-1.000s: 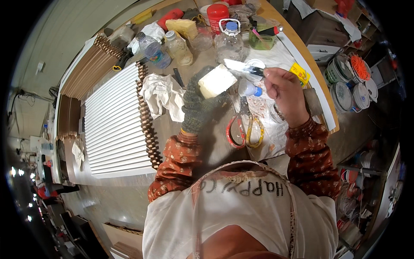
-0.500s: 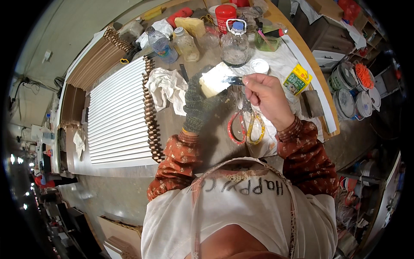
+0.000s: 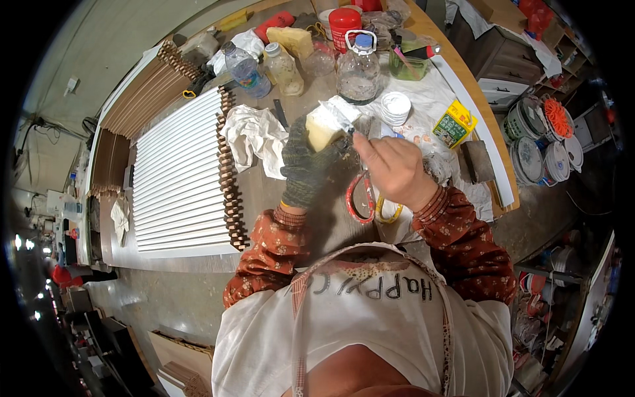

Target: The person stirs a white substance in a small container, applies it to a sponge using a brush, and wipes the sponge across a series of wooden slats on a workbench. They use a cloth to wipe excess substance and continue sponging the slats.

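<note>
My left hand (image 3: 303,169), in a dark knitted glove, is closed round a yellow sponge block (image 3: 320,134). White paste covers the sponge's top face. With bare fingers, my right hand (image 3: 397,171) grips a small putty knife (image 3: 346,122), its blade against the pasted face; most of its handle is hidden by the fingers. Below the right hand lie scissors (image 3: 359,205) with red and yellow handles, partly covered by it. A small white tub (image 3: 395,108) stands beyond the right hand, and a crumpled white cloth (image 3: 251,139) lies beside the glove.
White strips (image 3: 178,175) lie in a row at the left, their brown ends stacked along one side. Bottles (image 3: 248,71), a clear jug (image 3: 358,76) and a red tub (image 3: 345,28) stand at the back. A yellow-green packet (image 3: 455,123) and a dark block (image 3: 477,161) sit at the right.
My right hand has moved left and toward me, turning so its back faces up, and the knife now angles down on the sponge. The left hand still holds the sponge.
</note>
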The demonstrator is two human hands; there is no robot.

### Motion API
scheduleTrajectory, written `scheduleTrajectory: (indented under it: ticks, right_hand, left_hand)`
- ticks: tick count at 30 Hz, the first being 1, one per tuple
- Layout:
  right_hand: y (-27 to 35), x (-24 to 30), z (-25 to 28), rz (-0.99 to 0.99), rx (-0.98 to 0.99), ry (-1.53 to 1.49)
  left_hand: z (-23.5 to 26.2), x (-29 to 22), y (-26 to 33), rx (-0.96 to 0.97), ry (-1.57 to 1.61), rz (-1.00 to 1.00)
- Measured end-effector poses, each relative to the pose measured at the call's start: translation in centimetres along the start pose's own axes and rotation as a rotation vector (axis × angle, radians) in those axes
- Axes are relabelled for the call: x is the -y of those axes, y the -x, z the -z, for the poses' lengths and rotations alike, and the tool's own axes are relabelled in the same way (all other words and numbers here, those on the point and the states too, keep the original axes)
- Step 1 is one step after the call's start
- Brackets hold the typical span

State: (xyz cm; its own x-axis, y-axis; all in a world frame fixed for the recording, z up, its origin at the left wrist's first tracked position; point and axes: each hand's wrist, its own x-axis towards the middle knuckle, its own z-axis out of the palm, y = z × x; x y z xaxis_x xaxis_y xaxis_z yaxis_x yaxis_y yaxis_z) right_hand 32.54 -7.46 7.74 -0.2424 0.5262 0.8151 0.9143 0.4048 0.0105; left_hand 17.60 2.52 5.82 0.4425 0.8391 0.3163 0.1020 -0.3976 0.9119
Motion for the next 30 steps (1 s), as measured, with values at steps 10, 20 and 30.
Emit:
scheduleTrajectory:
  ticks: [10,20,30]
  right_hand:
    - [0.0,1.3,1.0,-0.14,-0.048,-0.24]
    - [1.4,-3.4,0.2,-1.402,-0.064,-1.319]
    - [1.5,-2.9,-0.3,-1.443,-0.126,-1.408]
  left_hand:
    - [0.7,1.1,0.1,0.009,0.13,0.022]
    - [1.5,3.8,0.9,0.199,0.229,-0.124]
    - [1.2,2.1,1.7,0.116,0.396,0.062]
